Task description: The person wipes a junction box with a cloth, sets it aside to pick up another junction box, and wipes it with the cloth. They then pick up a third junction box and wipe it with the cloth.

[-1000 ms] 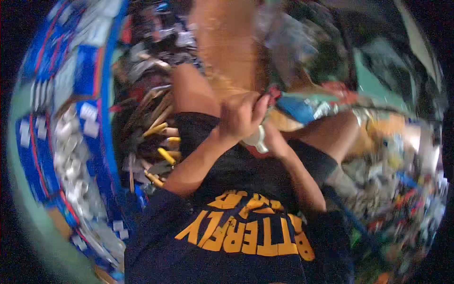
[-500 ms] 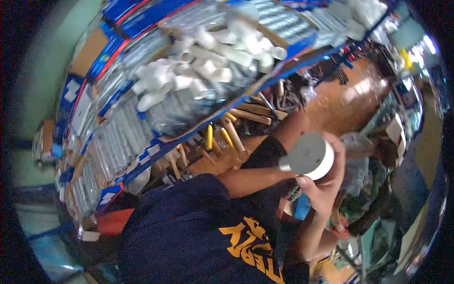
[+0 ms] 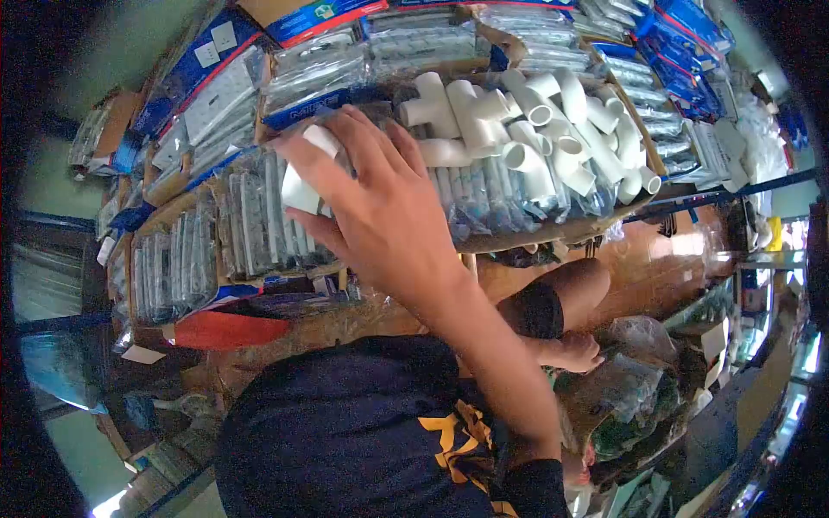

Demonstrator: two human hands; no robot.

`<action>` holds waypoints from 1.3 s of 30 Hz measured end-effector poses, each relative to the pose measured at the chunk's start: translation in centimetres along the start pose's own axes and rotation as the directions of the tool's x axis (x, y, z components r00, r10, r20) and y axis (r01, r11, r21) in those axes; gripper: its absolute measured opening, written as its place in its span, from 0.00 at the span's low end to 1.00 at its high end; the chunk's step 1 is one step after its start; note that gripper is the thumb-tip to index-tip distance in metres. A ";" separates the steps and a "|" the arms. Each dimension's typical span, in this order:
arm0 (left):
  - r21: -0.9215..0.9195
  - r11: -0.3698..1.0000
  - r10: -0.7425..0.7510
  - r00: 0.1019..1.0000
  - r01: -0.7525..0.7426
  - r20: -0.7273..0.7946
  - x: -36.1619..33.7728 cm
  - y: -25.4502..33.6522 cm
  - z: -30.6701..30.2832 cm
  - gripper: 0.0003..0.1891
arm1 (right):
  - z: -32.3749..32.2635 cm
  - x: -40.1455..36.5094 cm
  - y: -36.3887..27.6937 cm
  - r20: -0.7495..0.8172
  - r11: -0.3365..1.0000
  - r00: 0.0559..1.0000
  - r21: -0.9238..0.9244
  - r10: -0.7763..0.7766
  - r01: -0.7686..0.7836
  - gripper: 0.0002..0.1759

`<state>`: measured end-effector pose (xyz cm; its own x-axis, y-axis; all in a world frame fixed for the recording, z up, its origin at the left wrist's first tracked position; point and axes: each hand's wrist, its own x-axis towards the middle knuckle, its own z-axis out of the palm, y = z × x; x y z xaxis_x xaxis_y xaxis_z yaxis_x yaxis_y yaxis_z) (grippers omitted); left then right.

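Note:
My right hand (image 3: pixel 380 194) reaches up and left over the stacked stock, its fingers curved around a white pipe cap (image 3: pixel 302 181). The fingers hide part of the cap. Beneath this hand are plastic-wrapped packs (image 3: pixel 250 216) standing in a carton. To the right of the hand lies a pile of white plastic pipe fittings (image 3: pixel 561 138), mostly tees and elbows. Low on the right, near my bent knee (image 3: pixel 587 289), is my left hand (image 3: pixel 580 352). Its fingers are curled closed, and whatever may be inside them is hidden.
Cartons of wrapped packs (image 3: pixel 319 73) and blue boxes (image 3: pixel 691 43) line the back. A red piece (image 3: pixel 229 330) sits at the left edge of the stock. Right of my legs are crumpled clear plastic bags (image 3: pixel 622 384); brown floor (image 3: pixel 656 268) shows behind my knee.
My right hand has carried the white pipe cap from in front of my body to above the packs at left. My left hand has come into view by the knee. The view has turned left.

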<state>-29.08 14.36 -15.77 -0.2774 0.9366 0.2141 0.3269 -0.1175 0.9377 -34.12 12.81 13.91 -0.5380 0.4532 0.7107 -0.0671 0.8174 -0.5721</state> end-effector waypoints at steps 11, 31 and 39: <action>-0.019 0.997 -0.083 0.970 0.081 -0.230 0.3 0.6 -10.1 0.17 | -2.1 -3.0 -2.2 -0.041 0.739 0.983 -0.655 0.177 -0.160 0.14; -0.306 0.952 0.224 0.653 0.013 0.724 -10.0 18.4 20.4 0.10 | -21.9 -42.2 -5.2 -0.900 0.080 0.096 -0.068 0.425 -0.994 0.22; -0.089 0.996 0.091 0.582 -0.032 0.808 -8.9 17.7 21.9 0.12 | -26.3 -46.0 -7.5 -0.973 0.175 -0.071 0.111 0.218 -0.978 0.08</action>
<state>-1.06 11.13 -7.05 0.5981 0.8013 -0.0110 0.2536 -0.1761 0.9511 13.28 -4.85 -3.71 0.8417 0.4916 0.2233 0.4213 -0.3394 -0.8410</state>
